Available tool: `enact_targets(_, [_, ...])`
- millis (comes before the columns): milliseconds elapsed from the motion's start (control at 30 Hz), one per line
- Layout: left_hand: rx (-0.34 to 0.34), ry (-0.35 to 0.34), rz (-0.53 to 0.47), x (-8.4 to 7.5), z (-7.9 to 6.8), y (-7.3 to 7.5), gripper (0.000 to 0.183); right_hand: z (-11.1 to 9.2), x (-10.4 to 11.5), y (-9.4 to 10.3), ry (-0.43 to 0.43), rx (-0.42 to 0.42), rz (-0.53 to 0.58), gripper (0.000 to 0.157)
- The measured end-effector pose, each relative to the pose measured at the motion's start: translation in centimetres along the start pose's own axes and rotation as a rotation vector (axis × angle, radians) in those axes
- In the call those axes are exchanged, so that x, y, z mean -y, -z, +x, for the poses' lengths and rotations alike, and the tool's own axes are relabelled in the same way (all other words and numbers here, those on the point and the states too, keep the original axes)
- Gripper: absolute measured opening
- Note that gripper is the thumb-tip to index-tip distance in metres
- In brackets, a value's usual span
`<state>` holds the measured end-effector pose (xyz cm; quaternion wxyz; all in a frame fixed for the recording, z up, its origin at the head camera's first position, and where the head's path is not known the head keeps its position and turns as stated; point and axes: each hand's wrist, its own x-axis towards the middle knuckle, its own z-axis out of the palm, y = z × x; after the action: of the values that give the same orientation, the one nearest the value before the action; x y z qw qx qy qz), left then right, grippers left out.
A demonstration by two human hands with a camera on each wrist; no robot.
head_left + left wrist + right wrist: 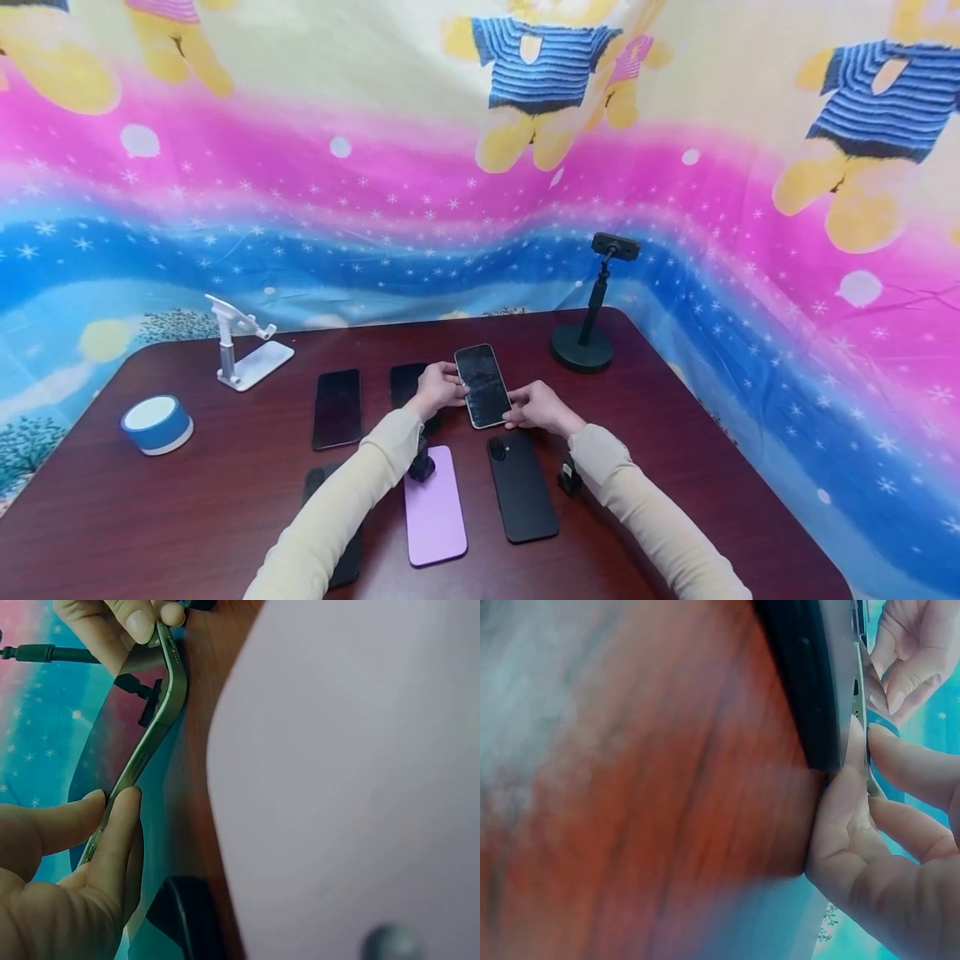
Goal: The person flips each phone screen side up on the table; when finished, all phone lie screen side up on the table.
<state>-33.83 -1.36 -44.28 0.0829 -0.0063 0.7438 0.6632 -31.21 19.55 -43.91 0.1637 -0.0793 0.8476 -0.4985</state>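
Observation:
Both hands hold a smartphone point(482, 385) with a dark glossy screen face up and a pale metal frame. My left hand point(441, 388) pinches its left edge between thumb and fingers, beside the side buttons in the left wrist view. At the lower right corner, my right hand point(543, 408) pinches the frame between thumb and fingers. A black phone point(522, 487) lies back up just in front of the held one, a lilac phone point(435, 517) to its left. Another dark phone point(405, 382) is partly hidden behind my left hand.
A dark phone point(337, 408) lies farther left, and a black one point(345, 567) is partly under my left sleeve. A white folding stand point(258, 365), a blue-and-white round object point(157, 425) and a black round-based stand point(582, 348) are on the table point(225, 517). A printed curtain surrounds it.

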Motion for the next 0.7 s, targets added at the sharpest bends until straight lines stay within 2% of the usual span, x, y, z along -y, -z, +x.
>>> enact_targets(300, [-0.034, 0.001, 0.028, 0.0, 0.11, -0.44, 0.054, 0.09, 0.07, 0.2, 0.037, 0.006, -0.114, 0.072])
enact_targets(567, [-0.044, 0.021, 0.057, 0.19, 0.07, -0.52, 0.052, 0.29, 0.31, 0.07, 0.01, 0.015, -0.142, 0.075])
enact_targets(700, [-0.033, 0.019, 0.077, 0.22, 0.15, -0.45, 0.048, 0.39, 0.47, 0.13, -0.018, 0.035, -0.118, 0.075])
